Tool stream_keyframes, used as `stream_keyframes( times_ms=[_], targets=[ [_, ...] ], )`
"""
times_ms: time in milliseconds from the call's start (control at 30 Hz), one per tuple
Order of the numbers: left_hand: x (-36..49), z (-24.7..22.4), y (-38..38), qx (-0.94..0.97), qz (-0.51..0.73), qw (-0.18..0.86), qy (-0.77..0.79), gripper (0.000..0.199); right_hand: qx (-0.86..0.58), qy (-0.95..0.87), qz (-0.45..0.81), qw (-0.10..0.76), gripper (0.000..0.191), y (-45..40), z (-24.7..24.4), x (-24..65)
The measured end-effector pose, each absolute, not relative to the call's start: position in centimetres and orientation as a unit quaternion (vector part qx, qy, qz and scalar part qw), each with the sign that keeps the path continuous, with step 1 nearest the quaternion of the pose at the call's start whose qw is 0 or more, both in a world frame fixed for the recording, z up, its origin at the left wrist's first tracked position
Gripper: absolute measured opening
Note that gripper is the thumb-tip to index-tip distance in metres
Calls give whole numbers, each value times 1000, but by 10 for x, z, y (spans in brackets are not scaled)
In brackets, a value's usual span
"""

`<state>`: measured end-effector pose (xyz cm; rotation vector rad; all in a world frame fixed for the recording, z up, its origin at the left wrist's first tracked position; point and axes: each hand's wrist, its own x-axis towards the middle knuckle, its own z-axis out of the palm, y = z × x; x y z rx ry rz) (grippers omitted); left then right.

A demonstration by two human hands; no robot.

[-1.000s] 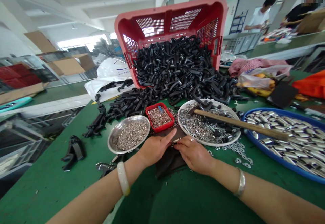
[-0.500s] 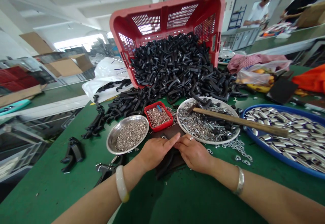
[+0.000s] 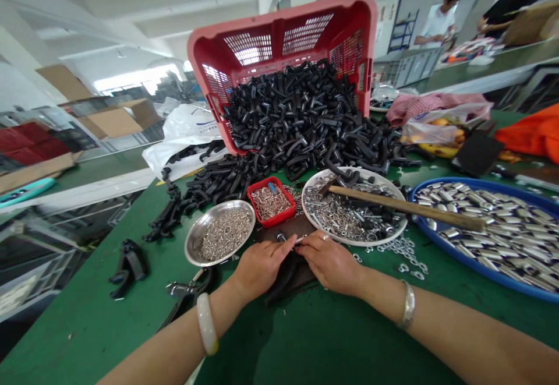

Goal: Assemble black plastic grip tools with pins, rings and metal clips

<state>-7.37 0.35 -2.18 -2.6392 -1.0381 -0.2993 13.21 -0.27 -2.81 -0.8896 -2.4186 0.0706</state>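
My left hand [image 3: 261,267] is closed over a black lever-like part [image 3: 286,280], whose metal end [image 3: 280,235] shows just beyond the fingers. My right hand [image 3: 334,265] pinches a small ridged metal piece, like a spring or screw [image 3: 300,240], against the left fingertips. Both hands rest over a dark brown pad [image 3: 305,225], and the fingers hide much of the black part. Left of them is a steel bowl [image 3: 188,239] of tiny metal pieces. A red tray [image 3: 280,218] of copper-coloured pins stands just behind the hands.
A white plate [image 3: 306,213] of mixed hardware carries a hammer [image 3: 408,204]. Washers [image 3: 410,268] lie beside it. A blue tray [image 3: 493,273] holds metal sleeves. Behind, black parts spill from a tipped red crate [image 3: 279,21]. A black assembly [image 3: 186,292] lies near my left forearm. Two people work farther back.
My hands have drawn slightly apart at the fingertips, uncovering the ridged metal piece between them and more of the black part's metal end. The camera view has shifted a little.
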Motion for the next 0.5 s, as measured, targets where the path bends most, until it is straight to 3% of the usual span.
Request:
stream_keyframes(
  times_ms=[133, 233, 300, 367, 500],
  targets=[
    [-79, -18, 4, -909, -183, 69, -368, 43, -421, -871, -57, 246, 33, 4, 0, 164],
    [-78, -11, 5, -909, -224, 18, -350, 34, -609, -770, -148, 114, 39, 18, 25, 216],
    [-75, -6, 5, -921, -205, -4, -331, 31, -689, -718, -95, -17, 36, 28, 34, 251],
    [-73, -1, 3, -928, -177, -13, -329, 31, -687, -722, -55, -61, 29, 36, 39, 278],
    [-68, 9, -10, -923, -120, 2, -367, 38, -656, -749, 95, -21, 30, 42, 40, 296]
  ],
)
